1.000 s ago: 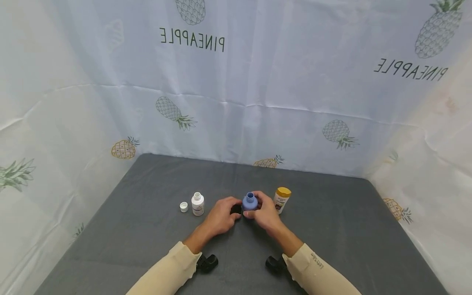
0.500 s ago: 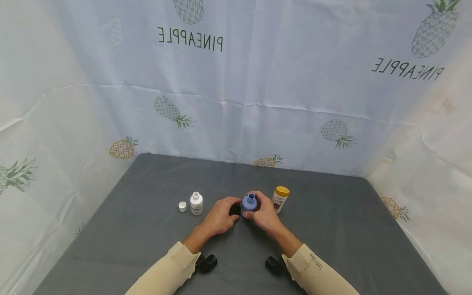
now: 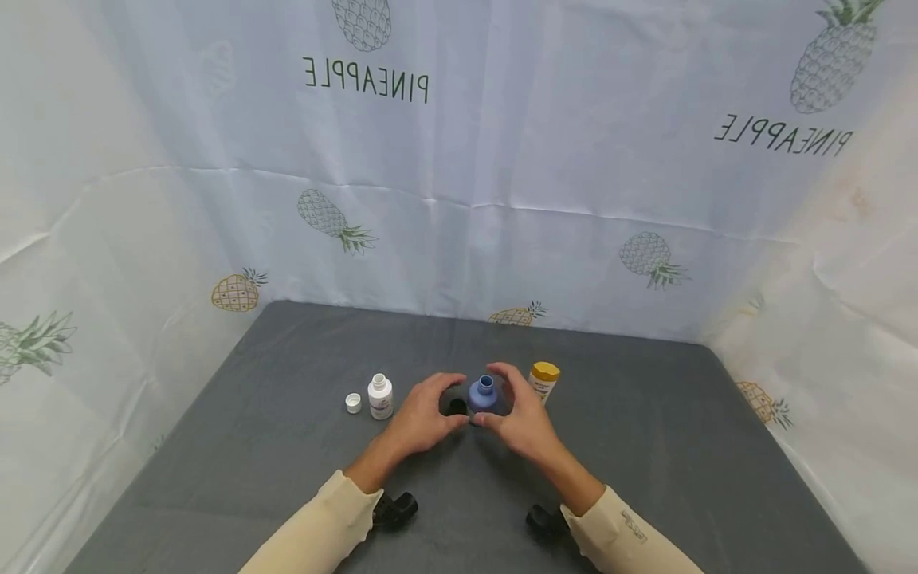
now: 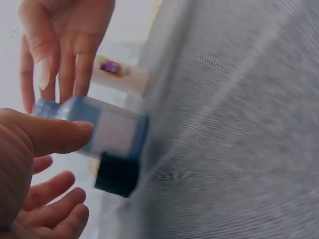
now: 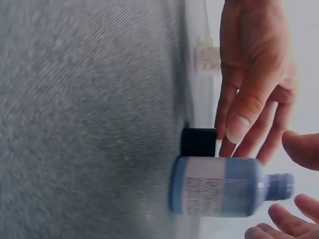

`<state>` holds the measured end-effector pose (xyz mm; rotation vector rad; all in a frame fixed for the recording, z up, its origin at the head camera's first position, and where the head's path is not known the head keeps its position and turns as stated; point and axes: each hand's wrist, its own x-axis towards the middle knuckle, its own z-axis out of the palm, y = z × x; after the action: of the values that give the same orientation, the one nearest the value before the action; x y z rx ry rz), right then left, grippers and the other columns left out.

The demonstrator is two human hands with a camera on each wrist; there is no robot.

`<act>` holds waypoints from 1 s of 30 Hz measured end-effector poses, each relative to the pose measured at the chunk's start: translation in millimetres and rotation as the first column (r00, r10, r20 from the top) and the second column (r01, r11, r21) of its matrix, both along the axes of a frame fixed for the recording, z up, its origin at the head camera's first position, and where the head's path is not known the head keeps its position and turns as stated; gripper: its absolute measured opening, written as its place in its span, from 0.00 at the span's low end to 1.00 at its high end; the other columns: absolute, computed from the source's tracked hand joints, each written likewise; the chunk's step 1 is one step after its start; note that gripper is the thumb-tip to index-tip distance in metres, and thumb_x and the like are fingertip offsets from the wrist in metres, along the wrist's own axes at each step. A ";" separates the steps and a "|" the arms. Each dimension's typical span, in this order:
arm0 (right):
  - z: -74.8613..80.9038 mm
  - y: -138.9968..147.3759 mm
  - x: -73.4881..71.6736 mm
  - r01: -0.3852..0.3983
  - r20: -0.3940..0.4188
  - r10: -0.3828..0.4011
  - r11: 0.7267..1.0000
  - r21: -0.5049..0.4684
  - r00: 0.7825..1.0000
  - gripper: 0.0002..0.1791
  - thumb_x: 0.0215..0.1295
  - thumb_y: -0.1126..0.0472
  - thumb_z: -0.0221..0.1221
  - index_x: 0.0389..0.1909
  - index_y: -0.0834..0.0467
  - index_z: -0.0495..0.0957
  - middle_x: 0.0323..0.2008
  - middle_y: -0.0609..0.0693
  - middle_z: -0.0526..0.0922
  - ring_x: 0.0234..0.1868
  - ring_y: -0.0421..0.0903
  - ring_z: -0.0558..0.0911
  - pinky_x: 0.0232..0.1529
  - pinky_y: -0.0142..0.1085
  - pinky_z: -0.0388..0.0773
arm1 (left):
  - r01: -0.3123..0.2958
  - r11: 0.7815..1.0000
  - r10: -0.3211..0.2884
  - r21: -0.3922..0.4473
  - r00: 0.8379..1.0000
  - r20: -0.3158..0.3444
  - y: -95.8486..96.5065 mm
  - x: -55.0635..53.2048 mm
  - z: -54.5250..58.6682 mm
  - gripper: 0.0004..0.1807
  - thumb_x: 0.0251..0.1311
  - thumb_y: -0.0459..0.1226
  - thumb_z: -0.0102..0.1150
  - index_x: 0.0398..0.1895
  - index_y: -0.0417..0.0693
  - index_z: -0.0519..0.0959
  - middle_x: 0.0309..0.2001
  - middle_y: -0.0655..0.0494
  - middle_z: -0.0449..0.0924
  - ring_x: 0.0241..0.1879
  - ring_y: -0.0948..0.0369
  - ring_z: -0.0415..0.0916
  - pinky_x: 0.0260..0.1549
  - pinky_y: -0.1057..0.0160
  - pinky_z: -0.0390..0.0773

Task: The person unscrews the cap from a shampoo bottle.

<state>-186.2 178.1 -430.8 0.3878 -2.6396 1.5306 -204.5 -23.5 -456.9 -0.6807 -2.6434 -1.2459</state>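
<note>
An uncapped blue bottle [image 3: 483, 396] stands upright on the grey table, its pale label visible in the right wrist view. Close against its left side sits a black cap [image 5: 199, 142]. My left hand [image 3: 418, 416] curves loosely around the cap, thumb and fingers spread apart and not gripping it. On the other side, my right hand [image 3: 528, 420] spreads around the bottle with a gap between fingers and bottle. Behind the right hand stands a white bottle with a yellow lid [image 3: 545, 373], its lower part hidden.
Left of the hands, an uncapped white bottle [image 3: 381, 399] stands upright with its white cap [image 3: 353, 403] lying beside it. A pineapple-print curtain [image 3: 459, 239] hangs behind and along the sides of the grey table [image 3: 645, 462].
Both hands have loosened and spread: the right fingers have let go of the blue bottle, the left fingers of the black cap. Bottle and cap stay on the table. The head view shifts slightly.
</note>
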 end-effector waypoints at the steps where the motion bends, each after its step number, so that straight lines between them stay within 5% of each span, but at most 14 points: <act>1: 2.5 0.4 2.2 -0.003 -0.007 0.003 1.000 0.000 1.000 0.42 0.57 0.70 0.74 0.73 0.60 0.68 0.72 0.57 0.74 0.77 0.60 0.70 0.76 0.57 0.67 | -0.003 1.000 0.003 0.005 1.000 0.006 -0.9 0.9 2.8 0.33 0.55 0.35 0.77 0.65 0.42 0.78 0.62 0.45 0.82 0.63 0.47 0.80 0.64 0.43 0.78; 18: 37.2 28.0 38.4 -0.062 -0.139 0.061 0.998 -0.003 0.988 0.40 0.60 0.68 0.74 0.73 0.58 0.68 0.73 0.58 0.74 0.77 0.62 0.69 0.74 0.57 0.67 | 0.020 0.996 -0.017 0.091 0.999 -0.040 1.6 18.7 44.6 0.34 0.57 0.41 0.78 0.68 0.51 0.78 0.68 0.52 0.79 0.71 0.51 0.74 0.69 0.44 0.75; 30: 40.2 61.0 46.2 -0.073 -0.262 0.059 0.996 -0.044 0.963 0.41 0.56 0.74 0.73 0.71 0.64 0.68 0.69 0.63 0.75 0.75 0.57 0.72 0.72 0.24 0.65 | 0.098 0.987 -0.092 0.126 0.995 -0.048 24.5 20.5 56.7 0.34 0.58 0.39 0.77 0.69 0.51 0.77 0.71 0.52 0.77 0.72 0.51 0.73 0.70 0.44 0.75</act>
<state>-139.9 239.1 -390.6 0.6319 -2.4019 1.4513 -184.0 1.0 -400.2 -0.8105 -2.4977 -1.3967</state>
